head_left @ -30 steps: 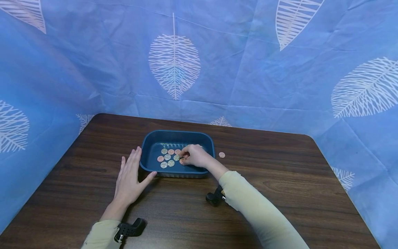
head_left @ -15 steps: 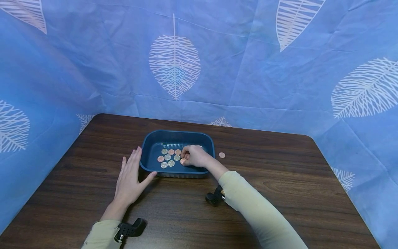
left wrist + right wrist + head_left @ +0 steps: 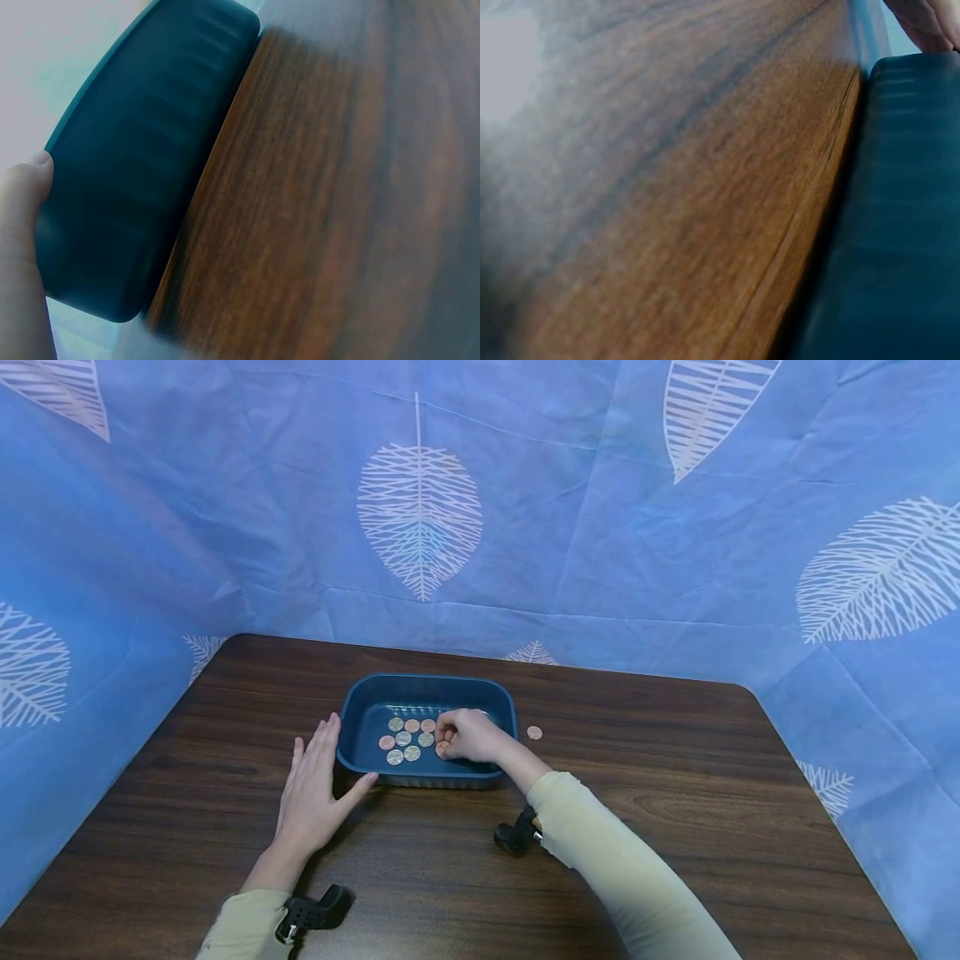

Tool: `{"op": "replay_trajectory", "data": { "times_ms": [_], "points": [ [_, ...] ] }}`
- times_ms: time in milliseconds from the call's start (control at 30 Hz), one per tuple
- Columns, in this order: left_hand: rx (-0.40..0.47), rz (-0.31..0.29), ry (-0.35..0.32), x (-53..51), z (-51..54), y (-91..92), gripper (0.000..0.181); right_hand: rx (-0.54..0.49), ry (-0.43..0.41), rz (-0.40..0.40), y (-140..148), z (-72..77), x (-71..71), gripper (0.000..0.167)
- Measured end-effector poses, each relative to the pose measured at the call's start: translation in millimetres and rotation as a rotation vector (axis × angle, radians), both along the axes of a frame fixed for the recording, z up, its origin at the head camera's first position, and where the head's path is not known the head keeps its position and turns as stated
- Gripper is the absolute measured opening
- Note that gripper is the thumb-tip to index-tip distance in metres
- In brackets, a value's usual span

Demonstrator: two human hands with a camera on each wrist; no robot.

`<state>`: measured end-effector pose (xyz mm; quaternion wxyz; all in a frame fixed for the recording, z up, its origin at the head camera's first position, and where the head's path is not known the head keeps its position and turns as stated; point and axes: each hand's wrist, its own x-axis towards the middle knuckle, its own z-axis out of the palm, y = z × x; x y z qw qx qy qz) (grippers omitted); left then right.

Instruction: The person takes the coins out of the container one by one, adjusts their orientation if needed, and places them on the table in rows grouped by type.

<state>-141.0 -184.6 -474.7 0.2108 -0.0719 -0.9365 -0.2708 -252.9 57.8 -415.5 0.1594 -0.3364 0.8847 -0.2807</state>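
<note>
A dark blue rectangular tray (image 3: pixel 427 774) sits on the table with several copper and silver coins (image 3: pixel 412 753) lying flat in it. My left hand (image 3: pixel 315 793) is spread at the tray's left end, its fingers straight along the side and the thumb at the front corner. In the left wrist view the left thumb (image 3: pixel 26 195) touches the tray wall. My right hand (image 3: pixel 472 737) reaches inside over the right half, fingers curled, with thumb and fingertips at a copper coin (image 3: pixel 442 749). The palm hides part of the tray floor.
One more copper coin (image 3: pixel 535 732) lies on the brown wooden table (image 3: pixel 645 760), just right of the tray. A blue cloth (image 3: pixel 540 527) with white leaf prints hangs behind the table and at its sides. Each wrist wears a black camera mount.
My right fingertips have drawn slightly to the right and closer together, and the copper coin at them has shifted a little right. The left hand and tray stay in place.
</note>
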Motion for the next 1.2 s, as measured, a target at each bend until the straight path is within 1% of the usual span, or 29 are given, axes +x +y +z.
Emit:
{"op": "replay_trajectory", "data": {
  "times_ms": [167,300,467,633,900,1000,1200],
  "points": [
    [-0.004,0.001,0.005,-0.3,-0.2,0.0,0.092,-0.011,-0.004,0.016,1,0.4,0.2,0.008],
    [-0.002,0.001,0.004,-1.1,0.4,0.7,0.091,-0.036,-0.001,0.0,3,3.9,0.4,0.007],
    [0.001,-0.003,-0.003,-1.8,1.4,0.4,0.091,-0.082,0.04,-0.009,7,13.1,-0.5,0.009],
    [0.012,-0.006,-0.005,-1.7,1.1,-0.5,0.091,-0.112,0.067,-0.015,18,26.0,-1.3,0.011],
    [0.026,-0.015,-0.009,-1.0,0.8,-0.2,0.091,-0.163,0.075,-0.121,49,43.4,1.8,0.013],
    [0.024,-0.011,-0.009,-0.6,0.5,0.1,0.09,-0.175,0.08,-0.155,63,48.0,2.9,0.013],
    [0.03,-0.007,-0.012,0.3,-0.4,0.3,0.091,-0.197,0.084,-0.256,89,53.9,2.5,0.012]
  ]
}}
